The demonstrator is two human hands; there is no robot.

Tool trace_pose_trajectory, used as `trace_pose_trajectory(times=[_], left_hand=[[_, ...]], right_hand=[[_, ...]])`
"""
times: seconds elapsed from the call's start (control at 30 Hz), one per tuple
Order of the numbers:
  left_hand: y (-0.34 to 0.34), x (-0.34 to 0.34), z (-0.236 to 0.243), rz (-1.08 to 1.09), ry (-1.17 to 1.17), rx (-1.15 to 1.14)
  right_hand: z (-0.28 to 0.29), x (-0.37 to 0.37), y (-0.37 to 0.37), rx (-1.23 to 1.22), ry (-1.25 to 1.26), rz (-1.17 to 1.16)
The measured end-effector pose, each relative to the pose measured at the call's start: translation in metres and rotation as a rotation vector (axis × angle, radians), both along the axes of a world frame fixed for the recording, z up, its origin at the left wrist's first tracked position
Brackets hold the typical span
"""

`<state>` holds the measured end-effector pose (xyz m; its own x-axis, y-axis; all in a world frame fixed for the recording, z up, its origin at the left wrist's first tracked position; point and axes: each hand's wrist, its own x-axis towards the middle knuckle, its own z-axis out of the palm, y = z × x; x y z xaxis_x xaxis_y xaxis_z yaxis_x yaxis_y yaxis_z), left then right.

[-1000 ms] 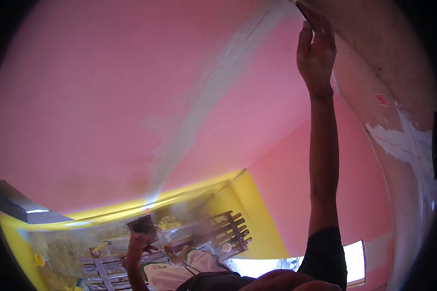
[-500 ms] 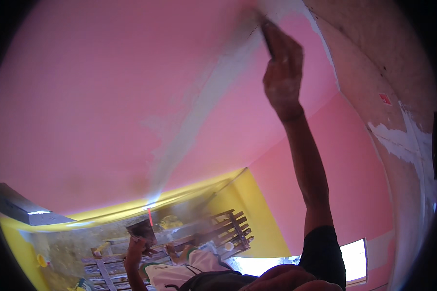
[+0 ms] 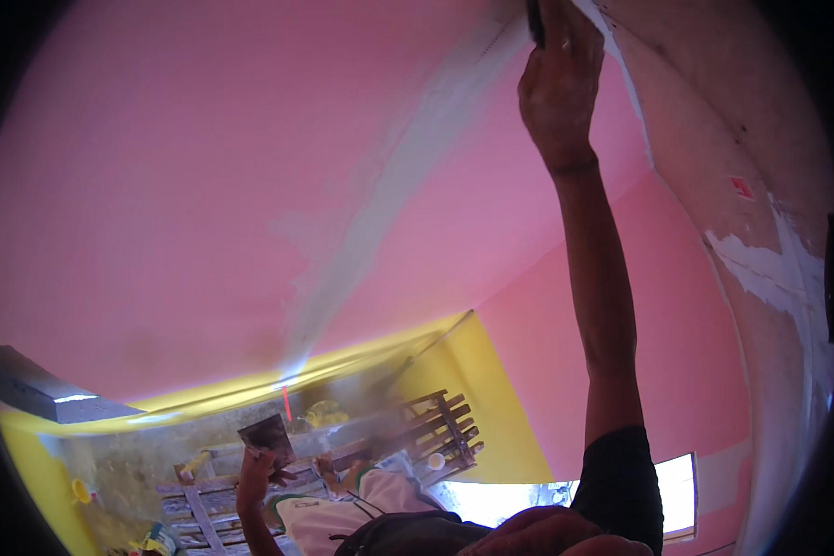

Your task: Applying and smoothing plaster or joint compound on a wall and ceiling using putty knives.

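My right hand [image 3: 562, 88] is raised high at the top of the view, closed around a dark flat scraper [image 3: 535, 23]. The top edge of the picture cuts off the rest of that tool. Beside it runs a pale grey band of filler [image 3: 380, 195], slanting down across the pink surface [image 3: 176, 185]. Low and left of centre, my left hand [image 3: 261, 468] grips a dark square plate [image 3: 267, 437] by its lower edge. What lies on the plate, if anything, cannot be made out.
Slatted wooden planks [image 3: 445, 431] lie below. A white cup-like thing [image 3: 436, 461] is near them. A yellow wall [image 3: 491, 408] borders the pink surface. A bright window [image 3: 676, 496] is at lower right; a bare, patched brownish surface [image 3: 741, 120] curves along the right.
My right hand has moved up and slightly right with the scraper, partly out of the picture. My left hand and the plate have shifted only slightly.
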<state>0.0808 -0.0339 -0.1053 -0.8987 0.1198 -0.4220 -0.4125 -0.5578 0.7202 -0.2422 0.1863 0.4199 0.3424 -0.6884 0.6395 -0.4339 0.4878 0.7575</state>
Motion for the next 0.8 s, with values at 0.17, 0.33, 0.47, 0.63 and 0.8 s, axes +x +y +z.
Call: trace_pose_trajectory(times=[0.17,0.33,0.47,0.63,0.8], left_hand=[[0.0,0.004,0.003,0.017,-0.012,-0.03],[0.0,0.008,0.003,0.01,0.012,-0.026],[-0.001,0.01,-0.002,-0.01,-0.011,-0.033],[0.004,0.01,0.002,-0.014,-0.031,-0.056],[0.002,0.015,0.001,0.0,-0.004,-0.018]], right_hand=[[-0.041,-0.002,0.002,-0.06,-0.083,-0.177],[-0.098,-0.002,0.01,-0.052,-0.174,-0.262],[-0.124,0.016,0.024,0.007,-0.281,-0.256],[-0.054,0.029,0.018,-0.108,-0.143,-0.21],[-0.015,0.029,-0.012,-0.122,-0.114,-0.216]])
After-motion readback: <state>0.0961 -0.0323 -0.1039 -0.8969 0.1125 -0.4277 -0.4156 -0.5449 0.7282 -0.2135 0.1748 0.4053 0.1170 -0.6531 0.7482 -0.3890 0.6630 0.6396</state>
